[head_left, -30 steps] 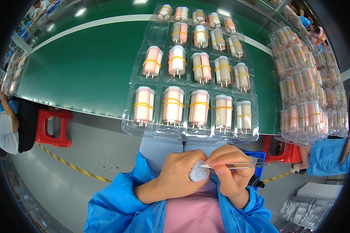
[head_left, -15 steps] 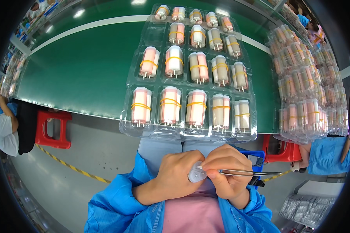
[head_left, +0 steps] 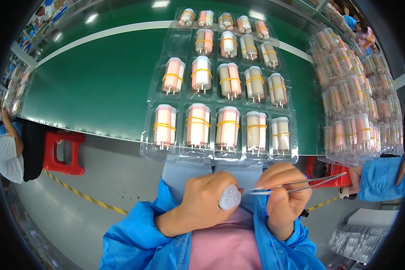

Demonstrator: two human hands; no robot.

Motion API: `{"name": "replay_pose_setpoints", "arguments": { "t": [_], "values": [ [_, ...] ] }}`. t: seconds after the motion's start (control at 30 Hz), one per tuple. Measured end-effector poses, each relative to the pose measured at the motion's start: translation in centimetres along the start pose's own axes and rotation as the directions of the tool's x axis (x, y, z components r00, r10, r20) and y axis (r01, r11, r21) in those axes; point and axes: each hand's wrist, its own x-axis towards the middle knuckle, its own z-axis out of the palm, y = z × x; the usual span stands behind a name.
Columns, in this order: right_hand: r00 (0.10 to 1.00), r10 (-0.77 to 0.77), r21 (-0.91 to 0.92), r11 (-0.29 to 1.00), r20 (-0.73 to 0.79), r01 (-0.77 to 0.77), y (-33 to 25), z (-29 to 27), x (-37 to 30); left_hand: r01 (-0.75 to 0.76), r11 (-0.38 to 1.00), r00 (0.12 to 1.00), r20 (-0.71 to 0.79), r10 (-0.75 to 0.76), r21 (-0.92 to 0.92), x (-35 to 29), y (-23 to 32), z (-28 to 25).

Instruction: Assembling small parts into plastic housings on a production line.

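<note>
My left hand (head_left: 205,198) is closed around a translucent three-lobed piece (head_left: 230,197), with only its rounded end showing past the thumb side. The rest of it is hidden inside the fist. A little to the right, my right hand (head_left: 287,195) pinches metal tweezers (head_left: 260,193), whose tips point left toward that end but stand apart from it. Just beyond both hands is a clear plastic tray (head_left: 149,153), its pockets holding bundles of pink, white and grey tubes (head_left: 164,130) tied with yellow rubber bands.
The tray rests on a green table (head_left: 90,90) and overhangs its near edge. Stacked trays of similar bundles (head_left: 353,96) stand at the right. Red stools (head_left: 64,153) are on both sides. A person in white (head_left: 9,155) sits at the far left, and another's blue garment (head_left: 382,177) shows at right.
My right hand has drawn away to the right with the tweezers, whose tips have left the lobed end. The left hand stays nearly in place, and the end now shows more fully.
</note>
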Motion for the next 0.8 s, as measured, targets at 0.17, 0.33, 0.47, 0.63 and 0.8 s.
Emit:
{"name": "replay_pose_setpoints", "arguments": {
  "t": [0.17,0.33,0.47,0.63,0.8],
  "values": [
    [0.997,-0.04,-0.005,0.999,-0.073,0.04,0.5,0.4,-0.6,0.051,0.997,0.999,0.022,-0.05,-0.053,0.1,0.2,-0.1],
    [0.999,-0.044,-0.078,0.996,0.008,0.044,0.1,1.2,-0.7,0.048,0.997,0.998,0.029,-0.047,-0.052,0.1,0.5,-0.2],
    [0.985,-0.092,-0.179,0.977,0.149,0.119,-0.2,1.3,0.0,0.055,0.998,0.998,0.04,-0.055,-0.007,0.1,0.7,-0.4],
    [0.994,-0.081,-0.118,0.989,0.069,0.089,-0.1,1.2,-0.7,0.124,0.987,0.991,0.07,-0.117,-0.104,0.0,0.5,-0.4],
    [0.989,-0.123,-0.123,0.984,0.084,0.132,0.4,0.7,-1.4,0.202,0.954,0.972,0.168,-0.166,-0.222,0.1,0.8,-0.7]
  ]
}}
